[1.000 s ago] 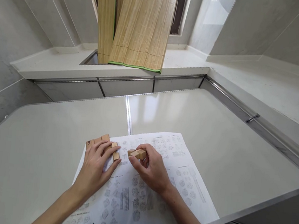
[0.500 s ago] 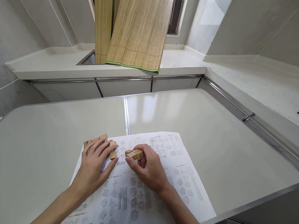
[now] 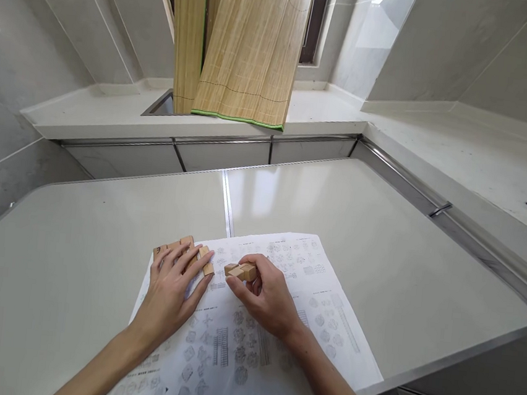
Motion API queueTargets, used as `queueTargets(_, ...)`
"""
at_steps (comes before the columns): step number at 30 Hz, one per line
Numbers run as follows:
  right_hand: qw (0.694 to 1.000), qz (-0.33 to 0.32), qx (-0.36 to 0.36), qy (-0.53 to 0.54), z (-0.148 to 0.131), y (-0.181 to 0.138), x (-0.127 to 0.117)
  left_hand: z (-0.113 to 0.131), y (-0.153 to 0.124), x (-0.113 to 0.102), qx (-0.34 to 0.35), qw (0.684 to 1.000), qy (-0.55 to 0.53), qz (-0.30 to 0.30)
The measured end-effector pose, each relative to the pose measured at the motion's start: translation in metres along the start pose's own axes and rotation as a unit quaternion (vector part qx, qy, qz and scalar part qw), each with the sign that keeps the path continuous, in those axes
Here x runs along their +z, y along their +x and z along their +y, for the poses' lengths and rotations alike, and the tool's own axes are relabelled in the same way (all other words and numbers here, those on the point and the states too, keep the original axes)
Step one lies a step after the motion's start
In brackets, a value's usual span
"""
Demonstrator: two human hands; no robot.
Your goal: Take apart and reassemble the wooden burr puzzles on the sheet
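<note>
A printed sheet of puzzle diagrams lies on the white table in front of me. My right hand is closed around a small assembly of notched wooden blocks, held just above the sheet. My left hand lies flat, fingers stretched out, over a group of loose wooden puzzle pieces at the sheet's upper left corner. One piece sticks out from under the fingertips. The two hands are close together but apart.
A metal seam splits the table down the middle. Behind it runs a raised white counter with a sink opening. A bamboo blind hangs over the counter. Grey tiled walls surround the space.
My left fingers have shifted slightly over the loose pieces, nudging the protruding piece. My right hand keeps hold of the block assembly in nearly the same spot.
</note>
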State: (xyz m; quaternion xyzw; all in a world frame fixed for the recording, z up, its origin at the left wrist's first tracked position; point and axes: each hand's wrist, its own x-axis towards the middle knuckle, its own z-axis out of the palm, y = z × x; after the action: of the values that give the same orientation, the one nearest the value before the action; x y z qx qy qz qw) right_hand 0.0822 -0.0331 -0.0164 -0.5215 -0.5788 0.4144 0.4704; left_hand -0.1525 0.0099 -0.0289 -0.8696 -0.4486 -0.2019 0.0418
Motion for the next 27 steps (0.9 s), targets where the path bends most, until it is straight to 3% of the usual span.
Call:
queueTargets(18,1.000,0.000,-0.006,-0.005,0.002,0.000,0.001,0.002,0.003,-0.002,0.004,1.000,-0.018,0.006)
queueTargets(27,0.999,-0.010,-0.025,-0.019,0.002,-0.001,0.001,0.012,0.003,-0.014,0.075,0.992,-0.093,0.030)
